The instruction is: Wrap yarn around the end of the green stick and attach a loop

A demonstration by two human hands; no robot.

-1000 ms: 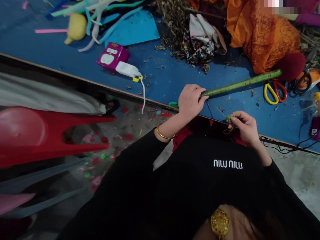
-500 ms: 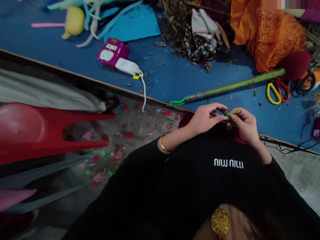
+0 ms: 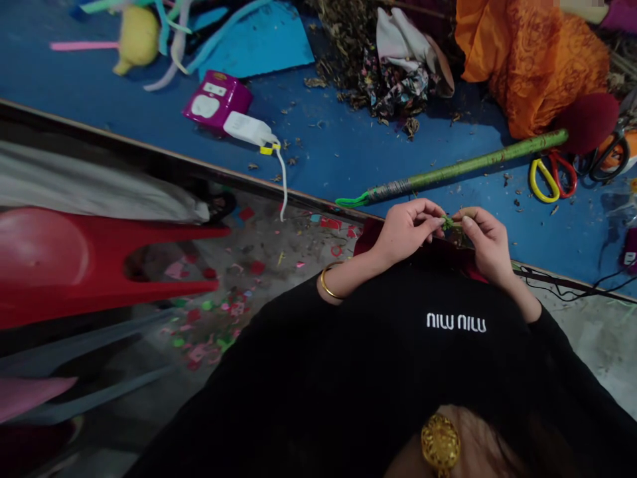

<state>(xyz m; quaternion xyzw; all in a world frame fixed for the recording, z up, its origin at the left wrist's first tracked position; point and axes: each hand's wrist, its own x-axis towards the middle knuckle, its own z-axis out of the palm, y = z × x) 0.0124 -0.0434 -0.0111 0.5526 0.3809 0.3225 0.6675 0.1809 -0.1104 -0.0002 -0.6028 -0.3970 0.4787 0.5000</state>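
At the table's front edge, my left hand (image 3: pixel 405 232) pinches a small green tuft (image 3: pixel 447 223) between thumb and fingertips. My right hand (image 3: pixel 485 240) meets it from the other side, its thumb and forefinger closed on the tuft's thin pale end. Whether the tuft is leaf or thread is too small to tell. Just beyond my hands a stick wrapped in green (image 3: pixel 462 163) lies on the blue table (image 3: pixel 318 153). It has a grey-wound part and a bright green loop at its left end, and a dark red round head (image 3: pixel 592 123) at its right.
Scissors with yellow and red handles (image 3: pixel 545 182) and black-handled scissors (image 3: pixel 612 156) lie at the right. Orange cloth (image 3: pixel 542 66), dried plant matter (image 3: pixel 343 40) and a purple socket block (image 3: pixel 219 99) with a white plug sit farther back. A red plastic chair (image 3: pixel 99 259) stands left.
My hands have drawn slightly apart, so more of the green tuft shows between the fingertips. The view has shifted a little; the things on the table have stayed put.
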